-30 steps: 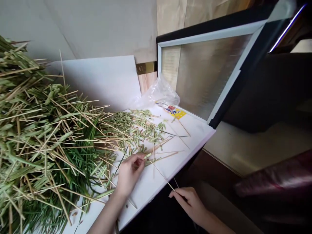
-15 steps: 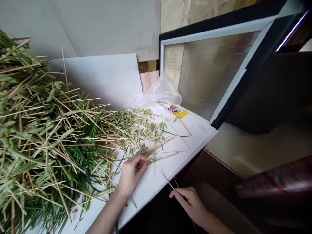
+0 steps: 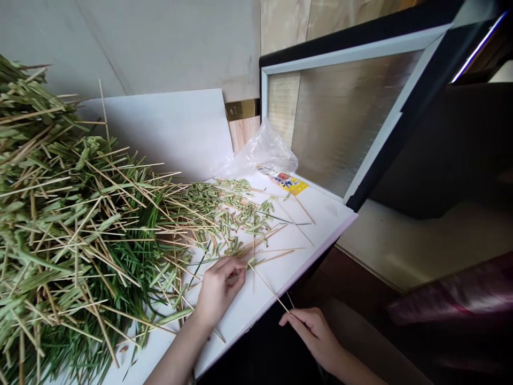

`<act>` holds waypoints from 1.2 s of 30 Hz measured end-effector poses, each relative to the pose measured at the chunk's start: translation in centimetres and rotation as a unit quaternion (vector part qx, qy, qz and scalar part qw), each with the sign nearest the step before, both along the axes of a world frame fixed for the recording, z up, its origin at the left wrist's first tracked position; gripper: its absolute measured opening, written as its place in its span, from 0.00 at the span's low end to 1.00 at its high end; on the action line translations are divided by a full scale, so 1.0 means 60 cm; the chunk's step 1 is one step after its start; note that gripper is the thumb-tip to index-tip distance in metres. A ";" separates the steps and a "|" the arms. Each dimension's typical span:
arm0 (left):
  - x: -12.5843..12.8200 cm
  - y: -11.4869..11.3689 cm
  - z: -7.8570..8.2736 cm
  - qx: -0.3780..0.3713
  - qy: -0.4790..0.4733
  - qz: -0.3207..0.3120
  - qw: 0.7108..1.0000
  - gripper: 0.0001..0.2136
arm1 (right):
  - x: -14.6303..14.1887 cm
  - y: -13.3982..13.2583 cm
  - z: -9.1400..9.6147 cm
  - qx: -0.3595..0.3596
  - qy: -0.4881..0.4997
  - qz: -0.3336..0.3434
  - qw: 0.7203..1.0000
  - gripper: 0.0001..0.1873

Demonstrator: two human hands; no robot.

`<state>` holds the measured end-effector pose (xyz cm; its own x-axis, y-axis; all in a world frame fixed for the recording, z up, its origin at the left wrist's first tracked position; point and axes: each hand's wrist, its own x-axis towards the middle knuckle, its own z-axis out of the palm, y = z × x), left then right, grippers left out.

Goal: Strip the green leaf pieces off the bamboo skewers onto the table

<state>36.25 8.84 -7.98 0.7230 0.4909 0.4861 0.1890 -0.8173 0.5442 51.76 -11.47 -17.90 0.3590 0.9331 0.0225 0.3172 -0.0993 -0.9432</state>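
Note:
My right hand (image 3: 315, 337) is closed on the lower end of a thin bamboo skewer (image 3: 269, 287), which slants up and left over the table edge. My left hand (image 3: 220, 286) pinches a small pale green vegetable piece (image 3: 250, 262), which meets the skewer's upper tip. Whether the tip has pierced it is too small to tell. Beyond my left hand lie cut green pieces (image 3: 230, 222), probably green beans, scattered on the white tabletop (image 3: 320, 219). Several loose skewers (image 3: 280, 252) lie just past my fingertips.
On the left rises a large heap of skewers (image 3: 80, 214) with green pieces and long dark green leaves (image 3: 148, 219). A clear plastic bag (image 3: 268, 147) and a yellow printed packet (image 3: 294, 185) lie at the back. A framed glass panel (image 3: 340, 123) stands behind the table's right end.
My left hand has shifted very slightly right, still pinching by the skewer's tip. My right hand keeps its hold on the skewer, almost unmoved. The view has shifted a little.

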 end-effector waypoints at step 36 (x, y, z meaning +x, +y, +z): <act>0.003 -0.020 0.009 -0.084 0.085 -0.135 0.984 0.07 | -0.003 0.001 0.001 0.073 -0.005 -0.022 0.997 0.22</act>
<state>36.46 7.65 -7.46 0.9017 0.3338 0.2749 0.0783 -0.7512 0.6554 51.56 -11.39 -17.83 0.3987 0.9028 0.1612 0.3245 0.0255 -0.9455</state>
